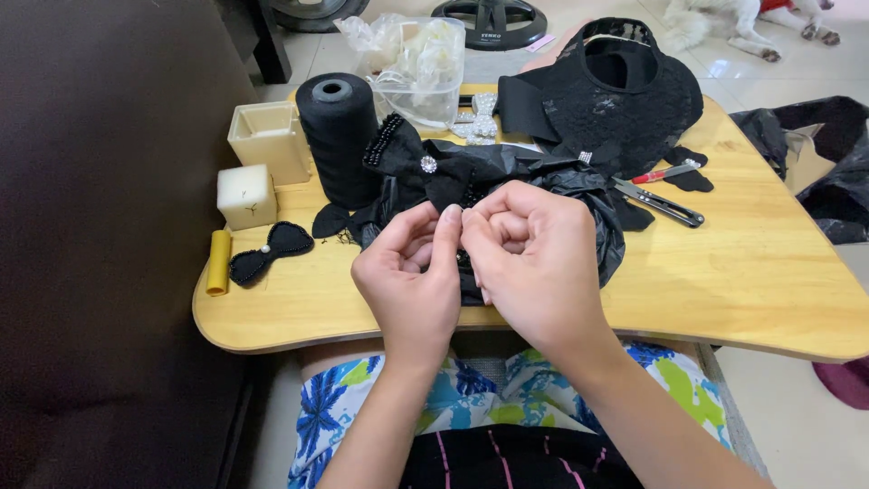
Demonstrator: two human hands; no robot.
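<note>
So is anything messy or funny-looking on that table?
Nothing looks broken or spilled. The wooden lap table is just crowded: black fabric pieces lie in a loose heap, a small black beaded bow sits alone near the left edge, and both hands, left and right, pinch something tiny together.

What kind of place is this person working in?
Probably a home used for hand sewing or craft work: a low wooden lap table over the person's knees, a tiled floor with a white dog lying on it, and a large black thread cone.
</note>
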